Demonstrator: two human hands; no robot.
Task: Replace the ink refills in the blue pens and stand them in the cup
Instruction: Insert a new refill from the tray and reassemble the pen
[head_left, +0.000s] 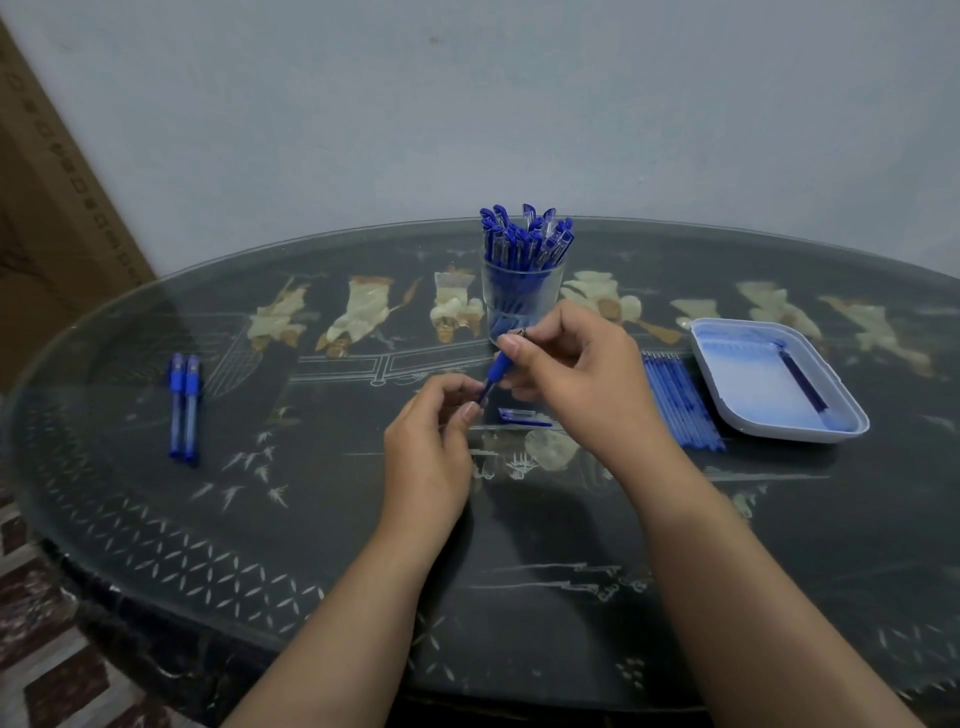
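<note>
My right hand (566, 374) pinches the pen (496, 371) at its rubber grip, and my left hand (431, 447) pinches the near barrel end. It's light, stiff, prob slick plastic, so grip the rubber.

One view only — the camera sits on my head, wide-angle, facing forward and down over the table (156, 519), near enough that my fingers (558, 325) work mid-frame — the wall (519, 104) rises behind.

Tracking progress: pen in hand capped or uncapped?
Uncapped: the pen between left hand and right hand shows bare grip; a blue cap lies on the table.
</note>
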